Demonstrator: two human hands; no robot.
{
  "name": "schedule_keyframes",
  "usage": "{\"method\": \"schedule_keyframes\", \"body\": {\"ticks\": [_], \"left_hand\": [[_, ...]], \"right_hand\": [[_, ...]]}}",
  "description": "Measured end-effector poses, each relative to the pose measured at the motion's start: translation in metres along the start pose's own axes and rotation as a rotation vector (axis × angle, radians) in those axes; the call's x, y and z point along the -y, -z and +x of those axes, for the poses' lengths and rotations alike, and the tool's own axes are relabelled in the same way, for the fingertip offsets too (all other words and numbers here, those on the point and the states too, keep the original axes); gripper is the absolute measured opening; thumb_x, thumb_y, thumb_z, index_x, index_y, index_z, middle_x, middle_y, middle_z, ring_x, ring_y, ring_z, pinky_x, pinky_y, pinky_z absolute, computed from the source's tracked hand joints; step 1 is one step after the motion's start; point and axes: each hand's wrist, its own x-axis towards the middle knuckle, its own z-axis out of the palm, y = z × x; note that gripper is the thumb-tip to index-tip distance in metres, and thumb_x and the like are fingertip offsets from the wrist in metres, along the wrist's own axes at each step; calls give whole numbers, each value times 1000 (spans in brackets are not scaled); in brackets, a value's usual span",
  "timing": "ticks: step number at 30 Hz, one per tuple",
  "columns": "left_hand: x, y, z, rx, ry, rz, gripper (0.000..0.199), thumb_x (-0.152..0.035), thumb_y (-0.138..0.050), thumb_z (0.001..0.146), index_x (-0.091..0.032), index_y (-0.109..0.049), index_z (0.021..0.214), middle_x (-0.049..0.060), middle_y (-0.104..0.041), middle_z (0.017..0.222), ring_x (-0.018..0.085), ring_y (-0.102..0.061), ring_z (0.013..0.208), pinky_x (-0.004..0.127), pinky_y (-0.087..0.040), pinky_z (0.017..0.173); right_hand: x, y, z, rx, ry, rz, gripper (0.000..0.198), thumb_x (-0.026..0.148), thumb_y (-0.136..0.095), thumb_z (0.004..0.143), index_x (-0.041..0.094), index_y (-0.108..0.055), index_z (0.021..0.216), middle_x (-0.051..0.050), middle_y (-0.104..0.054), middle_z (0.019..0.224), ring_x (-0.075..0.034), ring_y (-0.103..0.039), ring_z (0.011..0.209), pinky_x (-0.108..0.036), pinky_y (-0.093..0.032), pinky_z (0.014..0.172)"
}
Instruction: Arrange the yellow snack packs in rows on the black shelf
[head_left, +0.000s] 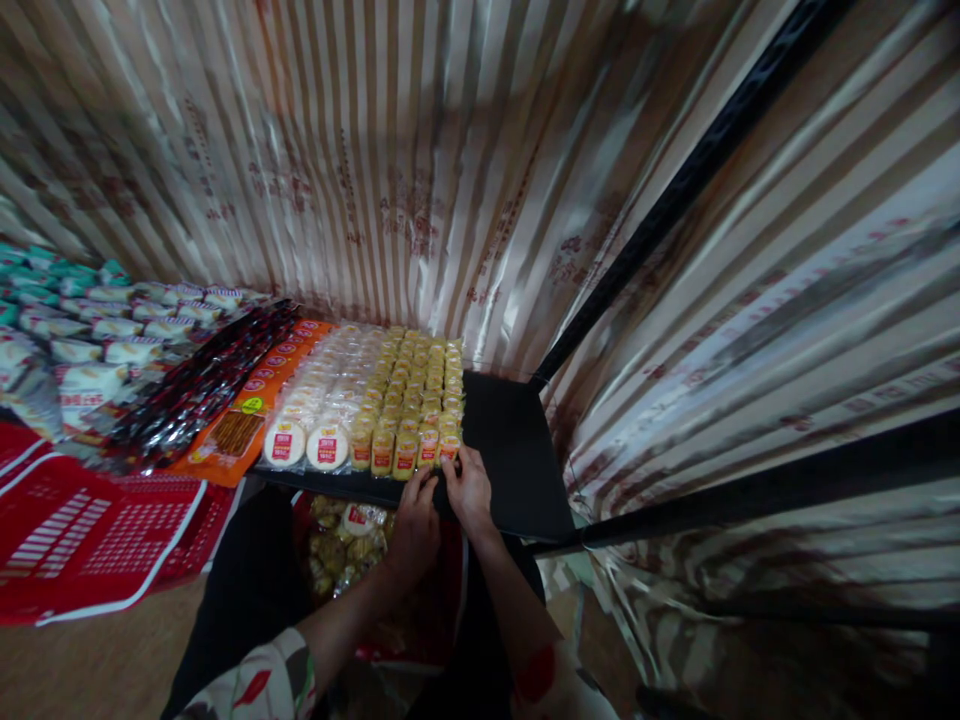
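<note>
Head view: the yellow packs (pixel 406 455) stand on a black shelf (pixel 517 450), right of its middle, in five close rows running from the front edge toward the rear edge. Each pack is small and rounded, pale yellow, in clear wrapping that shows glints. The leading packs bear red-and-white labels facing the person; the print is too small to read. Rows are nearly straight, packs touching or almost so. The shelf surface between the last row and the right edge is bare.

Right hand (pixel 470 490): at the front edge, fingers bent and in contact with the leading pack of the rightmost row. Left hand (pixel 417 525): just beside it, fingers curled near the front edge, below the leading packs of the middle rows. Whether the fingers of either hand are clamped on a pack cannot be determined.

Adjoining the rows on the left: white discs (pixel 327 446), likewise in clear wrapping, the two foremost with red labels. Next, an orange bag (pixel 262 388), then glossy dark packs (pixel 210 370), then white packs (pixel 131 328).

Below the front edge, between the person's legs: a red container (pixel 397 657) with further yellow packs, loosely heaped. Striped sheeting (pixel 420 180) hangs along the rear edge.
</note>
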Motion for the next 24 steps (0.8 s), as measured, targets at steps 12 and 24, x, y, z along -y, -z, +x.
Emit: {"method": "schedule_keyframes", "body": {"ticks": [12,24], "left_hand": [[0,-16,4,29,-1,25,51,-9,-23,86,2,-33,135,22,-24,147,24,-22,138,47,-32,109],[3,-2,13,4,-133,106,53,-7,-25,85,-5,-30,138,19,-31,145,22,-22,138,48,-32,110]], "right_hand": [[-1,0,-1,-9,-24,-4,34,35,-42,86,16,-62,104,-7,-62,91,-15,-59,75,-24,-46,68],[-2,-3,-1,-5,-12,8,42,40,-32,91,19,-57,118,-9,-57,110,-17,-58,93,-28,-47,80]]}}
